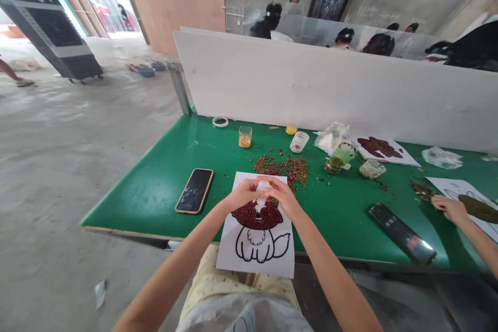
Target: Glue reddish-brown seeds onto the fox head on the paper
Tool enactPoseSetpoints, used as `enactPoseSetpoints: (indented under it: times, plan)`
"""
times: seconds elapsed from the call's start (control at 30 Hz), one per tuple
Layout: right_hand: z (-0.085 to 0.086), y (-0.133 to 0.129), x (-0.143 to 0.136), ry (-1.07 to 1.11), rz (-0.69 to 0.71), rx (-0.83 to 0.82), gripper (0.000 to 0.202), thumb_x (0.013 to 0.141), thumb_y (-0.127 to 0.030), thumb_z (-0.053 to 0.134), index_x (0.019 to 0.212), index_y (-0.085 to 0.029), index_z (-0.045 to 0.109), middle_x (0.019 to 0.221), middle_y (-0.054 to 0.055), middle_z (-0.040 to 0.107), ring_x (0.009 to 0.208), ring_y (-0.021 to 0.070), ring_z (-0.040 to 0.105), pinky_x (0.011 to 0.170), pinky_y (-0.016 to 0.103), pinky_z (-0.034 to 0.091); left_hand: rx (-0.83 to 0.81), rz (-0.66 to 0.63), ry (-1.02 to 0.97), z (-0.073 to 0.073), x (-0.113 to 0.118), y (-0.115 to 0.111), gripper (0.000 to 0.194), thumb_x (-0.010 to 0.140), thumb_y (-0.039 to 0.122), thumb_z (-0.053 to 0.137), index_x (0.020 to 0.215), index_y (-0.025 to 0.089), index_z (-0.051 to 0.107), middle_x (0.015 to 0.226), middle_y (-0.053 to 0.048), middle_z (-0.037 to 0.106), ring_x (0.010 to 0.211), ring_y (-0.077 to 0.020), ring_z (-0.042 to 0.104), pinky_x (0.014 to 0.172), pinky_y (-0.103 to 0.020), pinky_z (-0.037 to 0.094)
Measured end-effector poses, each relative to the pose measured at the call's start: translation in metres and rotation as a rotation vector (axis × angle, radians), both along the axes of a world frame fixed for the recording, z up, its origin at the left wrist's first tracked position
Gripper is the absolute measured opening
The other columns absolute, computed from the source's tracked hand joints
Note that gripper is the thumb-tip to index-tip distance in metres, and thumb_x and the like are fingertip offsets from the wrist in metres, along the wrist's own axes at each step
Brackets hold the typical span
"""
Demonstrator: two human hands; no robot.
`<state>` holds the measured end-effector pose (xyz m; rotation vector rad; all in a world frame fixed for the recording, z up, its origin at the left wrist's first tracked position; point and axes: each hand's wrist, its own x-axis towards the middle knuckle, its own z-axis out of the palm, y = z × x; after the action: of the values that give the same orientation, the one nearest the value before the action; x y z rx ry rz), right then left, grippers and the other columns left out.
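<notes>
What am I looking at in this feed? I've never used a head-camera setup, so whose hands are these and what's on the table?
There is no machine here. One camera worn on a person's head looks forward and down, so the two arms coming up from the bottom are the wearer's own. The left hand and right hand meet on a small white bottle above a sheet with a dog outline, its head filled with red grains. It lies on a green table, beside a phone, a pile of red grains and a cup of corn kernels. The hand at the right edge belongs to another person, near a second phone.
</notes>
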<state>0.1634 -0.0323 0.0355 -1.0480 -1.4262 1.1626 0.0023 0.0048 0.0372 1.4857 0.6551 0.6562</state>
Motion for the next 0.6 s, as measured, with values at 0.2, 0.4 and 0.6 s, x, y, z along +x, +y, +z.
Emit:
enactPoseSetpoints:
  times: [0.2, 0.4, 0.6]
  plan:
    - [0.0069, 0.0035, -0.0002, 0.076, -0.052, -0.068, 0.015, 0.069, -0.033, 0.067, 0.084, -0.029, 0.063, 0.11, 0.007, 0.065, 0.102, 0.0231, 0.06, 0.08, 0.037, 0.05, -0.068, 0.048, -0.053, 0.0008, 0.0039, -0.0032, 0.043, 0.068, 0.037, 0.071, 0.099, 0.012, 0.056, 0.087, -0.004, 0.06, 0.067, -0.0104, 0.055, 0.06, -0.023, 0.045]
    - [0.0012, 0.0038, -0.0049, 0.152, -0.075, -0.101, 0.032, 0.062, -0.031, 0.075, 0.083, -0.021, 0.054, 0.101, 0.004, 0.064, 0.09, 0.0186, 0.061, 0.081, 0.034, 0.049, 0.23, 0.129, 0.013, -0.0006, 0.0085, -0.007, 0.035, 0.07, 0.026, 0.068, 0.102, 0.013, 0.06, 0.093, -0.006, 0.063, 0.081, -0.0157, 0.059, 0.071, -0.026, 0.048]
    - [-0.0006, 0.0006, -0.0048, 0.219, -0.021, -0.098, 0.034, 0.067, -0.03, 0.074, 0.091, -0.024, 0.051, 0.094, -0.001, 0.06, 0.091, 0.0162, 0.059, 0.086, 0.031, 0.046, 0.448, 0.127, 0.131, 0.0043, 0.0045, -0.007, 0.038, 0.076, 0.016, 0.055, 0.114, 0.014, 0.057, 0.101, -0.008, 0.065, 0.085, -0.0169, 0.059, 0.075, -0.027, 0.046]
